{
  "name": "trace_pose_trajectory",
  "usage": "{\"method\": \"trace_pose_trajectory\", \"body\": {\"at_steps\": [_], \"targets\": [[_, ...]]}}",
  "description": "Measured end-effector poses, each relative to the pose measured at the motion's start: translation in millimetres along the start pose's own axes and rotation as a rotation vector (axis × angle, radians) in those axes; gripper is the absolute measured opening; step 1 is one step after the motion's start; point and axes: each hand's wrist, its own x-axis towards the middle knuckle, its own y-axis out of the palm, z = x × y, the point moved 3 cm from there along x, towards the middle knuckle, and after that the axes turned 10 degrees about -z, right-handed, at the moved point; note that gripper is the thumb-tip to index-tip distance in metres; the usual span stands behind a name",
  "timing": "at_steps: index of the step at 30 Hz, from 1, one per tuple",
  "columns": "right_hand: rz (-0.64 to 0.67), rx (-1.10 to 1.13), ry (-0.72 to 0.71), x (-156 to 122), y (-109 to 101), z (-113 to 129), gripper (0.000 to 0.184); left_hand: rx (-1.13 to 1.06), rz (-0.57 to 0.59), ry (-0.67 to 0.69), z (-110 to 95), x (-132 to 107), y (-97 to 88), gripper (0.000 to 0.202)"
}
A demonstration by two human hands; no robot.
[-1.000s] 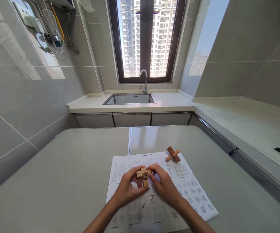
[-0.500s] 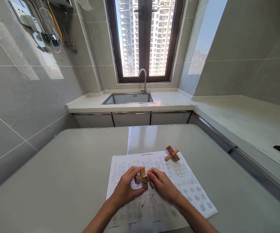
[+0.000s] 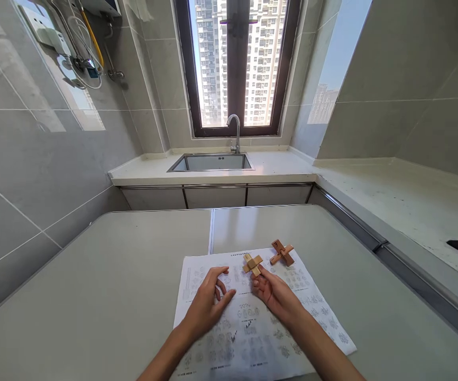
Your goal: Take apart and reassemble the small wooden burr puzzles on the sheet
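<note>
A light wooden cross puzzle (image 3: 252,262) rests on a printed instruction sheet (image 3: 253,328) on the grey table (image 3: 94,296). My right hand (image 3: 272,292) reaches forward, its fingertips pinched on the near end of that puzzle. Just left of it, my left hand (image 3: 208,299) lies on the sheet with fingers apart, curved and holding nothing. A darker wooden cross puzzle (image 3: 282,252) sits at the sheet's far right corner, a little beyond my right hand.
Beyond the table runs a white counter with a steel sink (image 3: 211,161) and tap (image 3: 236,132) under a window. The counter continues along the right wall (image 3: 391,196). Tiled wall on the left carries a water heater and hoses (image 3: 82,47).
The light puzzle, held between both hands before, has moved forward and right onto the sheet with my right hand. My left hand has let go and spread on the paper.
</note>
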Motion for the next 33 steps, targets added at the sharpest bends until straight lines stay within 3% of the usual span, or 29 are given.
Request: {"method": "trace_pose_trajectory", "body": {"at_steps": [5, 11, 16, 19, 23, 27, 33], "targets": [[-0.068, 0.216, 0.028, 16.0, -15.9, 6.9, 0.005, 0.048, 0.031, 0.047, -3.2, -1.2, 1.6, 0.031], [-0.083, 0.262, -0.073, 15.6, -18.6, 16.9, 0.012, 0.06, 0.045, 0.072, -6.6, -1.0, 1.3, 0.025], [-0.103, 0.233, 0.03, 7.4, -13.6, 15.6, 0.013, 0.1, 0.073, 0.086, -8.2, -1.2, 0.8, 0.02], [-0.064, 0.069, 0.027, -2.6, -4.4, 12.2, 0.01, 0.164, 0.104, 0.152, -10.7, -2.5, 2.1, 0.017], [0.079, -0.264, -0.13, -16.0, 12.3, 8.4, 0.022, 0.271, 0.131, 0.298, -13.4, -4.9, 5.5, 0.021], [0.067, -0.617, -0.379, -21.1, 19.4, 3.4, 0.03, 0.355, 0.153, 0.36, -12.6, -6.2, 8.1, 0.022], [0.144, -1.212, -0.788, -31.7, 25.2, -6.1, 0.015, 0.403, 0.184, 0.364, -11.2, -6.7, 8.3, 0.02]]}}
